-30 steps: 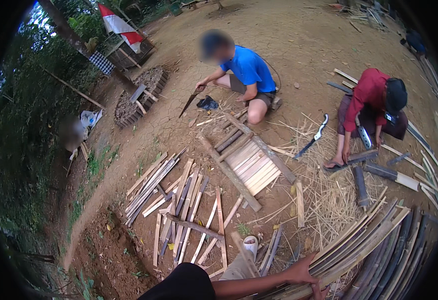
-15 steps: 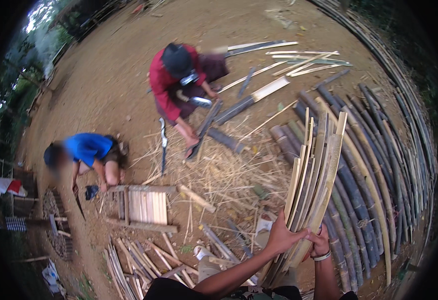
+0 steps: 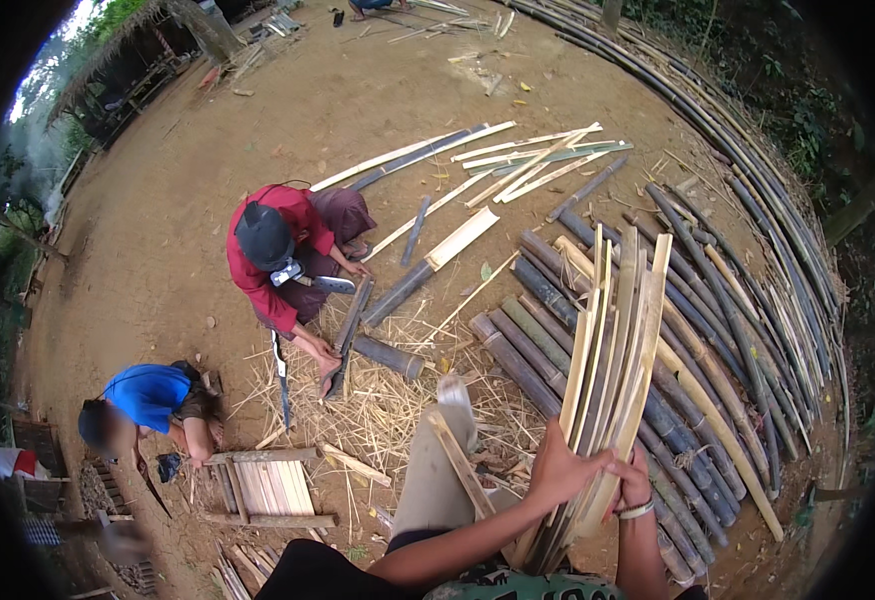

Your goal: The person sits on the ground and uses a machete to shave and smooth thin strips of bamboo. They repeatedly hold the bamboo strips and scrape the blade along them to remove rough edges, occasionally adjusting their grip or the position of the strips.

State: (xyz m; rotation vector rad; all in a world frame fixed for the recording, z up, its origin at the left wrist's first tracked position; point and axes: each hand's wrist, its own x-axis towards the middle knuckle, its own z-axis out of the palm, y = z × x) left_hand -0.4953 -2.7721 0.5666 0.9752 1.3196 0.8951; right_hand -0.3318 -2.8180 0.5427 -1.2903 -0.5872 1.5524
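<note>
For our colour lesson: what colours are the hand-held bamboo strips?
Bamboo strips: mostly pale tan, some dark; clearest in the head view.

bamboo strips (image 3: 635, 370): pale tan | poles (image 3: 680, 425): blackish, tan | top (image 3: 513, 580): mottled green | T-shirt (image 3: 148, 395): blue | shirt (image 3: 253, 283): red

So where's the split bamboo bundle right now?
In the head view, the split bamboo bundle is right of centre, held in the left hand and right hand, with bamboo poles on the ground behind it.
</note>
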